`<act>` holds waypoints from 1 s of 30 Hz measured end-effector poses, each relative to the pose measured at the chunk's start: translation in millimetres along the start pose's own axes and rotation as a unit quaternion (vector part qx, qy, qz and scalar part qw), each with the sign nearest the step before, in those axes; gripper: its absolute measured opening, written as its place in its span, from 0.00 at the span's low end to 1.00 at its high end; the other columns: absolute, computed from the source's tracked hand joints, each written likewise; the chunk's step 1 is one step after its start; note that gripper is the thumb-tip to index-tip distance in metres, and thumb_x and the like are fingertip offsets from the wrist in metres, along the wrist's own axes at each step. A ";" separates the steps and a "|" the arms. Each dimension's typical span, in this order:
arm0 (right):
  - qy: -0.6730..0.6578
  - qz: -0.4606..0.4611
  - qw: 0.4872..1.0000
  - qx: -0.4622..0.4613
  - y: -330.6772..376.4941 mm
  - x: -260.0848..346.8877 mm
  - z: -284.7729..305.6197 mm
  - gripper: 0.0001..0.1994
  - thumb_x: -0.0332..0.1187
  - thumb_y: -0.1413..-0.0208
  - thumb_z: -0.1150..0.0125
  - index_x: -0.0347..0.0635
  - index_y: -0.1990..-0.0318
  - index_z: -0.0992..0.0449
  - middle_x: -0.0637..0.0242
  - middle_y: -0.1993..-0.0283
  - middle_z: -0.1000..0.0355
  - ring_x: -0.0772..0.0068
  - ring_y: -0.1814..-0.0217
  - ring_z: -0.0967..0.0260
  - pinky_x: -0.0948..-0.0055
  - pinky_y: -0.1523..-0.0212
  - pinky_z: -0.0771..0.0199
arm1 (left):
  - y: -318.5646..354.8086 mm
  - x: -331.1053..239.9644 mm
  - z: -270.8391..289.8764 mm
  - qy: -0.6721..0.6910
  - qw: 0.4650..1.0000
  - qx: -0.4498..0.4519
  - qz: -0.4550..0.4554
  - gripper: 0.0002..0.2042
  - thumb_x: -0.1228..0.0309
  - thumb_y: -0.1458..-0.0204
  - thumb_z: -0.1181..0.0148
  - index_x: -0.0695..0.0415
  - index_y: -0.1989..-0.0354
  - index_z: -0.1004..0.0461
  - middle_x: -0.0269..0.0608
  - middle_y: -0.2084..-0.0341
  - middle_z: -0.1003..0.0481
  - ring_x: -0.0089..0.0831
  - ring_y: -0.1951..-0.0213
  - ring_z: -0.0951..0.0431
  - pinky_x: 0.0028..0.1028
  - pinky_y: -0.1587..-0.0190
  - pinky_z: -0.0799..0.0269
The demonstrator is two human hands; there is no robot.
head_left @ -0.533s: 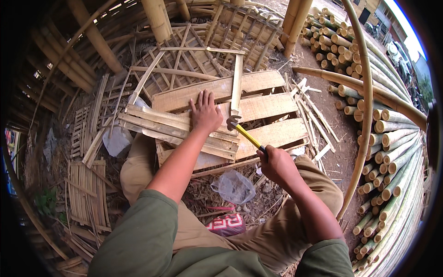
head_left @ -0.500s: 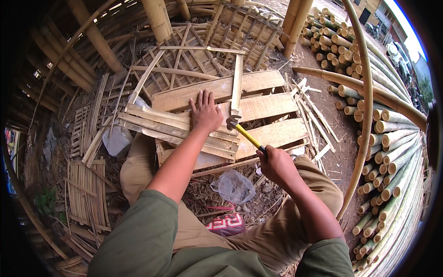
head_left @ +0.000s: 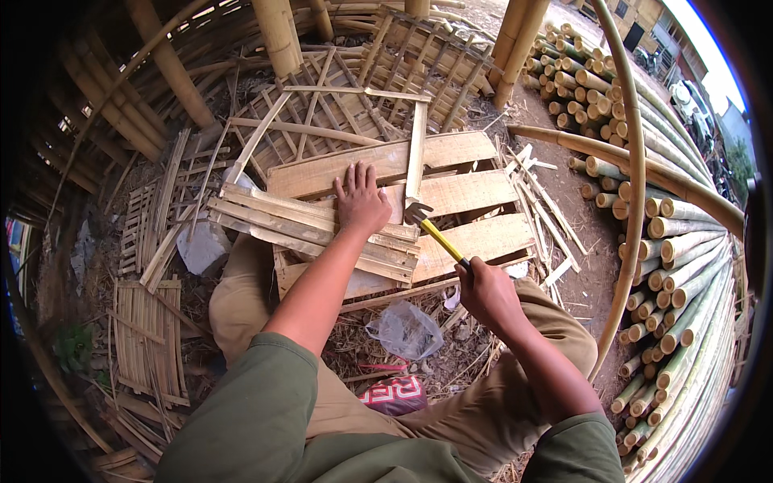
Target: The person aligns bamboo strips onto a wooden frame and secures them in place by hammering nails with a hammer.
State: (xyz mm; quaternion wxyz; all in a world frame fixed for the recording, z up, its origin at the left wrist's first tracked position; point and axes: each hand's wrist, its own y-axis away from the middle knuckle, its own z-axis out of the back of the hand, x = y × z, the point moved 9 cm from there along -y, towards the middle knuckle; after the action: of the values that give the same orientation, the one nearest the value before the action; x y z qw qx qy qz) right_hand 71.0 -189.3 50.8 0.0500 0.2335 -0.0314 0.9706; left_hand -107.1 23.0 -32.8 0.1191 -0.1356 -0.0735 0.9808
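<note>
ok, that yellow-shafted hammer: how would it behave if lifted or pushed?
The hammer is likely head-heavy: its dark head looks metallic and bulky beside the slim shaft. It should stay stiff, as the shaft runs straight into the right hand. Laid down and pushed, it would probably pivot more than roll, given that uneven head.

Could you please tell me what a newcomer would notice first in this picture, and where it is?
Probably the claw hammer with the yellow handle, near the middle, held in the right hand over a slatted wooden platform. To its left, the left hand lies spread by a bundle of wooden strips. The big pile of bamboo poles along the right side is also striking.
</note>
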 end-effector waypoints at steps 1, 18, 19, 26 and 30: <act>-0.018 -0.011 1.000 0.003 2.0 2.0 1.3 0.15 0.39 0.38 0.47 0.34 0.71 0.30 0.42 0.80 0.30 0.36 0.76 0.30 0.44 0.73 0.32 | 0.4 0.8 1.1 -0.002 1.000 -0.006 -0.004 0.31 0.62 0.43 0.55 0.58 0.31 0.49 0.47 0.28 0.54 0.44 0.27 0.59 0.54 0.29 0.70; -0.058 -0.078 0.991 0.090 -21.5 -28.4 -43.0 0.21 0.44 0.37 0.50 0.32 0.68 0.25 0.39 0.70 0.27 0.36 0.64 0.27 0.46 0.61 0.29 | -16.6 35.8 16.4 0.268 0.953 -0.107 0.089 0.21 0.68 0.44 0.52 0.58 0.41 0.32 0.51 0.44 0.29 0.43 0.38 0.34 0.41 0.33 0.47; -0.052 -0.070 0.993 0.081 -22.5 -24.1 -41.4 0.20 0.43 0.37 0.49 0.32 0.68 0.24 0.39 0.70 0.26 0.36 0.65 0.27 0.46 0.61 0.29 | -17.4 43.5 26.9 0.320 0.934 -0.144 0.069 0.19 0.73 0.46 0.51 0.58 0.45 0.29 0.51 0.47 0.27 0.44 0.41 0.31 0.40 0.36 0.42; -0.041 -0.062 0.995 0.069 -18.9 -31.7 -42.0 0.17 0.41 0.38 0.48 0.33 0.68 0.24 0.40 0.71 0.26 0.37 0.67 0.27 0.47 0.63 0.28 | 71.5 -67.4 93.9 0.694 0.648 0.279 -0.144 0.10 0.80 0.48 0.47 0.63 0.59 0.22 0.42 0.63 0.22 0.25 0.61 0.21 0.23 0.65 0.27; -0.050 -0.060 0.994 0.080 -22.7 -29.3 -39.5 0.17 0.41 0.39 0.47 0.33 0.67 0.24 0.41 0.70 0.25 0.38 0.66 0.26 0.49 0.63 0.27 | 227.1 -132.7 24.7 0.404 0.521 0.711 -0.244 0.08 0.75 0.49 0.37 0.64 0.62 0.20 0.41 0.63 0.20 0.23 0.65 0.20 0.24 0.67 0.25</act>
State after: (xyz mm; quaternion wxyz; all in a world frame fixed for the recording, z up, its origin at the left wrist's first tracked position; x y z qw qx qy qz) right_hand 81.7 -165.8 3.2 0.0878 0.2864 0.0577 0.9523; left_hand -38.5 -231.6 -16.4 0.4272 -0.3645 0.6744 0.4794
